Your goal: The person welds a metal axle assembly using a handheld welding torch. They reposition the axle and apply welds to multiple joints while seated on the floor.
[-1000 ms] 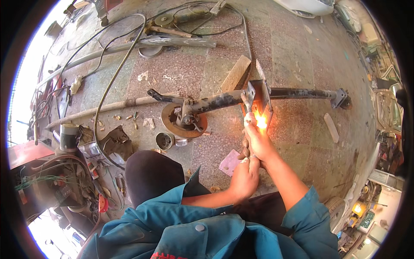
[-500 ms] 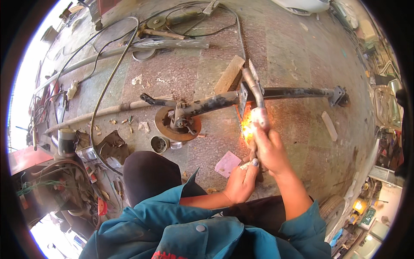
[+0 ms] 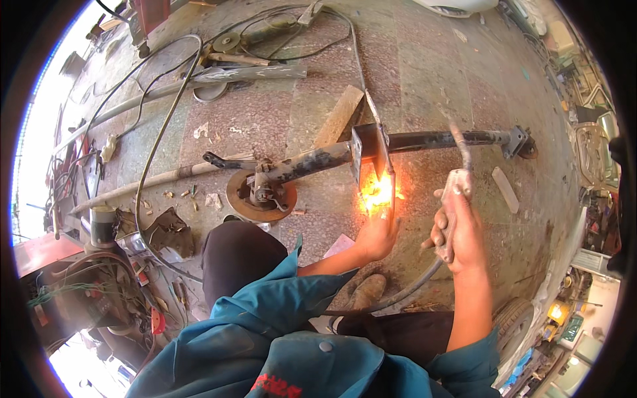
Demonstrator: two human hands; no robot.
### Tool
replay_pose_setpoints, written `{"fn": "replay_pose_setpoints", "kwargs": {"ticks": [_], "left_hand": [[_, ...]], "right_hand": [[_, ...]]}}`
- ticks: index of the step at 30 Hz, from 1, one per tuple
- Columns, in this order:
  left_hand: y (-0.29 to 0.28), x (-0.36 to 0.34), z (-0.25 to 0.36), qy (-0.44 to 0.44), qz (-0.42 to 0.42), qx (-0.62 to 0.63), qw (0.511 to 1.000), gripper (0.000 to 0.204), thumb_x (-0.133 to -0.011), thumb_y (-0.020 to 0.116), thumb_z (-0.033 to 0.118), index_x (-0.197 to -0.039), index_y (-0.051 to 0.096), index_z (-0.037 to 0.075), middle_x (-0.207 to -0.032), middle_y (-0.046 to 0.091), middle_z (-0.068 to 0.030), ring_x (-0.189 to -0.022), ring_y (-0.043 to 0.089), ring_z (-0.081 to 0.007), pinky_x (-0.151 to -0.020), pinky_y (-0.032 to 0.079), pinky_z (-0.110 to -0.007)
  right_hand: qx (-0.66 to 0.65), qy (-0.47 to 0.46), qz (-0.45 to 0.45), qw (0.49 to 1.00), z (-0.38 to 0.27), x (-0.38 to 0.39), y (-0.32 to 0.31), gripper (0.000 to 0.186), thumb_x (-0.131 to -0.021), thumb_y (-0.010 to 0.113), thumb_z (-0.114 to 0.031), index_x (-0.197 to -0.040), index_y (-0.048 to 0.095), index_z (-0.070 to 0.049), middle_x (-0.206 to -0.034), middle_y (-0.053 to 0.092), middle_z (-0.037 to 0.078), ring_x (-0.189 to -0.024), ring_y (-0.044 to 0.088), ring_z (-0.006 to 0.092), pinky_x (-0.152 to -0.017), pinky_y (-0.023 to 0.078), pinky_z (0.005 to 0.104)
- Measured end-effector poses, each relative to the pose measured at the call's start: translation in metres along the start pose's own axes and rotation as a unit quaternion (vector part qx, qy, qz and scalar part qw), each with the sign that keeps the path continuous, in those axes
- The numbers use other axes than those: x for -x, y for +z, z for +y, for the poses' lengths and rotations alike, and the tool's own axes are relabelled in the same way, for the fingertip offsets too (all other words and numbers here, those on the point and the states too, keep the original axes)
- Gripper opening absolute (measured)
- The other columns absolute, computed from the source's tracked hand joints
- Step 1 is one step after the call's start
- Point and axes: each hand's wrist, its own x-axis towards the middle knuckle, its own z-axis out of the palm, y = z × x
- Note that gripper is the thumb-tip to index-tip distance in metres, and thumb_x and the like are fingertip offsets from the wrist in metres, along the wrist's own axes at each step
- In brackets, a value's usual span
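Observation:
A long dark axle tube (image 3: pixel 308 164) lies across the floor, with a rusty disc (image 3: pixel 242 202) at its left end. Upright metal plates (image 3: pixel 356 149) are set around its middle. Below them burns a bright orange glow. My left hand (image 3: pixel 373 239) is at the lower end of a thin metal bar (image 3: pixel 379 126) beside these plates, its fingers closed there; glare partly washes out the fingertips. To the right, apart from the axle, my right hand (image 3: pixel 464 229) grips a cabled welding torch (image 3: pixel 458 182). Its slim neck points upward and is blurred.
A wooden block (image 3: pixel 340 118) lies behind the axle. Cables (image 3: pixel 161 139), a long pole (image 3: pixel 152 179) and an angle grinder (image 3: pixel 255 36) are at the left and back. A torch cable (image 3: pixel 405 295) runs past my shoe (image 3: pixel 367 292). Shelves with parts line the right edge.
My right hand has carried the torch away from the plates, to the right. The left hand has left the torch's lower part and moved up to the bar. The view has shifted slightly.

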Motion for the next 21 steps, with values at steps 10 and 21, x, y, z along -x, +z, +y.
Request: {"fn": "replay_pose_setpoints", "kwargs": {"ticks": [10,21], "left_hand": [[0.000,0.009,-0.023,-0.051,-0.121,-0.199,0.971,0.035,-0.113,0.052,0.030,-0.114,0.068,-0.002,-0.100,0.075,-0.0328,-0.097,0.073,-0.0532,-0.085,0.057,-0.062],[-0.017,0.011,0.034,0.053,0.001,-0.037,0.998,0.027,-0.110,0.059,0.024,-0.102,0.064,-0.001,-0.091,0.070,-0.0344,-0.087,0.068,-0.0571,-0.077,0.053,-0.063]], "right_hand": [[0.010,0.009,-0.036,0.999,-0.005,-0.008,-0.001,0.052,-0.115,0.054,-0.051,-0.134,0.060,-0.003,-0.073,0.054,-0.002,-0.050,0.057,0.0104,-0.050,0.062,0.0375],[0.015,-0.015,-0.029,0.999,-0.012,-0.014,-0.007,0.055,-0.115,0.055,-0.053,-0.137,0.059,-0.003,-0.074,0.054,-0.003,-0.051,0.057,0.0096,-0.047,0.059,0.0351]]}}
